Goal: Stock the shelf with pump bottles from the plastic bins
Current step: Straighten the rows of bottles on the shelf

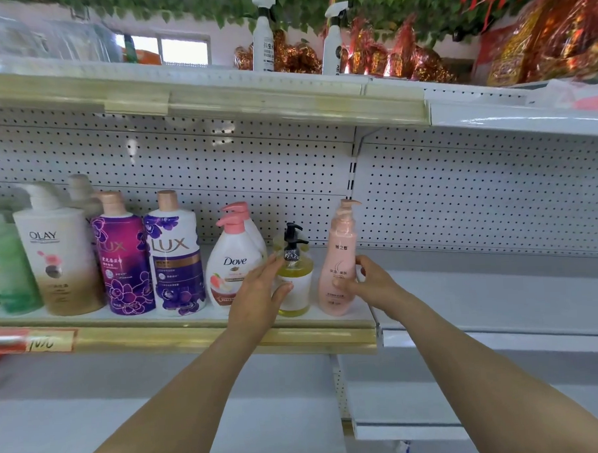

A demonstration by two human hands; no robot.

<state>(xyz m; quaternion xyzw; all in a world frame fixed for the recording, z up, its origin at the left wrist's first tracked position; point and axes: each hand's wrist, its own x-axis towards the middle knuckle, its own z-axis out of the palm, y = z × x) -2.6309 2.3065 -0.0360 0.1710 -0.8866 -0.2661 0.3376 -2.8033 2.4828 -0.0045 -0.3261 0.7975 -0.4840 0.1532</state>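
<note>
1. Pump bottles stand along the shelf [206,324]; our right hand [365,280] wraps the pink bottle [338,259] at the row's end.
2. Our left hand [259,293], fingers spread, steadies the yellow bottle [294,278].
3. Next, we judge: let go, fetch more.

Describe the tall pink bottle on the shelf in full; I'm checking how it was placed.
The pink bottle is tall, slim and waisted, of glossy plastic, with a pale pink pump head on top pointing right and small print on its front. It stands upright near the right end of the shelf, last in the row, beside the yellow bottle. The right hand wraps its lower half.
</note>
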